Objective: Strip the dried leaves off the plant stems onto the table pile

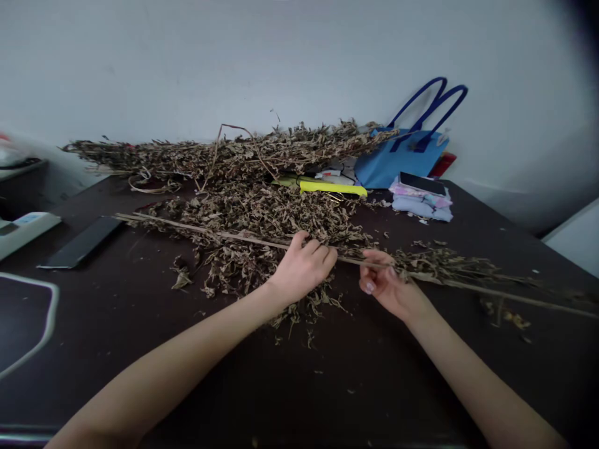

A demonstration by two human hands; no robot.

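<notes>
A long dried plant stem (253, 239) slants across the table, its leafy end (449, 265) out to the right. Over its middle my left hand (306, 262) is closed, knuckles up and fingers wrapped round it. My right hand (386, 284) is turned partly palm-up just right of there, its curled fingers at the same stem; part of the grip is hidden. Beneath and behind the stem spreads a heap of crumpled dried leaves (276, 212). Some loose leaves lie in front of my left hand.
A big bundle of dried stalks (290, 146) lies along the wall. Behind the heap are a yellow-handled tool (332, 188), a blue bag (393, 159) and a phone (421, 183) on folded cloth (421, 204). At left lie a dark flat device (82, 244), a power strip (28, 231) and a white cable (51, 312).
</notes>
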